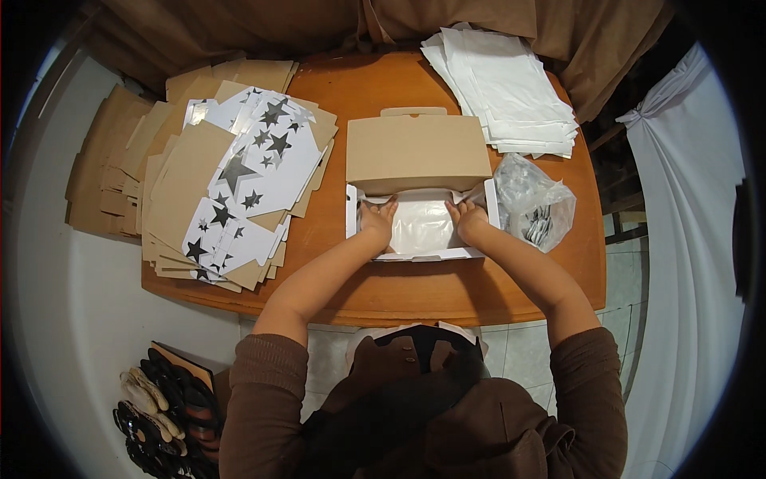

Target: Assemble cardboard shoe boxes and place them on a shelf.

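In front of me on the table stands an open cardboard box (419, 148), its tan lid raised at the back and its low side walls white. White tissue paper (423, 221) lines the inside. My left hand (378, 221) reaches into the left end, fingers stretched out against the paper. At the right end my right hand (469, 219) does the same, its fingers apart on the paper. Neither hand grips anything that I can see. Whatever may lie under the paper is hidden.
Flat cardboard box blanks (187, 180), some white with black stars, pile up at the left. A stack of white tissue sheets (511, 92) lies at the back right. Beside the box sits a clear plastic bag (536, 203) of small silvery pieces. Shoes (171, 407) stand at lower left.
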A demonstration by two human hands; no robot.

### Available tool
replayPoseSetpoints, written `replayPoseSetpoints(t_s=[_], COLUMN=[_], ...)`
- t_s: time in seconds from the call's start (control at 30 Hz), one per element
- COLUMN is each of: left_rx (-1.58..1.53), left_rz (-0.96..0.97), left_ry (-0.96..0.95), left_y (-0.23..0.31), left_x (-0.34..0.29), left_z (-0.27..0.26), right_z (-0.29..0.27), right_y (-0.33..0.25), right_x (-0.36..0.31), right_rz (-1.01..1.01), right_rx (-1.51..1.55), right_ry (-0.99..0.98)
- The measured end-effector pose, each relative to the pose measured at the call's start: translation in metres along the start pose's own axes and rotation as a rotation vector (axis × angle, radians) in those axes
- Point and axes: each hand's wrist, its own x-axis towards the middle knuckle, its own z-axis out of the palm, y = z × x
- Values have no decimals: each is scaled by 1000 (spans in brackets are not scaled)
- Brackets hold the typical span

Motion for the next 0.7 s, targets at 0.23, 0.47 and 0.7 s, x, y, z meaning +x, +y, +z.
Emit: replayPoseSetpoints(t_s=[0.23,0.47,0.7], left_rx=[345,656,723], left_rz=[-131,-205,-187], left_ry=[89,-122,-83], left_y=[-14,-4,-8], left_x=[23,24,15], left_z=[42,33,26], right_z=[3,9,11], right_y=[-9,0,-9], right_x=[8,17,25], right_rz=[162,143,130], right_rx=[-99,-150,-484], right_ry=[11,29,200])
